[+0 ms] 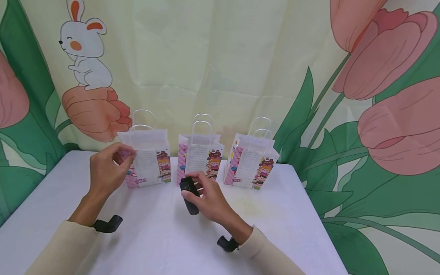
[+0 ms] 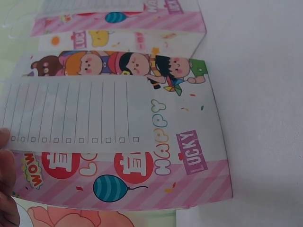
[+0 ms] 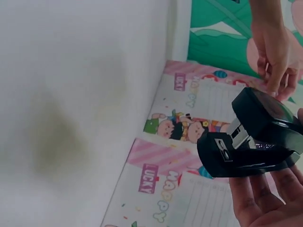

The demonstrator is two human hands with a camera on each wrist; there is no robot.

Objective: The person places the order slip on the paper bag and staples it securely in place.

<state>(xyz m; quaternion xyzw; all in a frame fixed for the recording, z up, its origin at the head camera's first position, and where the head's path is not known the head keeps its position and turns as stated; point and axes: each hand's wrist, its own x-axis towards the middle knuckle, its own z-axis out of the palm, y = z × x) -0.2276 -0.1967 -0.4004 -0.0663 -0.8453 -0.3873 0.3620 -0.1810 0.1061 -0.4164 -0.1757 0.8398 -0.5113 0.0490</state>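
My left hand (image 1: 108,166) is at the upper left of the left paper gift bag (image 1: 164,168), thumb and forefinger pinching the edge of a lined paper sheet (image 1: 145,164) that lies against the bag's front. In the left wrist view the sheet (image 2: 80,111) shows ruled lines and small boxes over cartoon prints, with fingertips (image 2: 4,138) at its end. My right hand (image 1: 211,198) grips a black stapler (image 1: 189,196) in front of the middle gift bag (image 1: 214,162). In the right wrist view the stapler (image 3: 260,137) has its jaws apart, with nothing seen between them.
A third gift bag (image 1: 252,164) stands at the right of the row. The middle and right bags carry lined sheets too. All have pale upright handles. The white table (image 1: 154,244) meets a floral curtain (image 1: 240,57) behind. Black camera mounts sit on both wrists.
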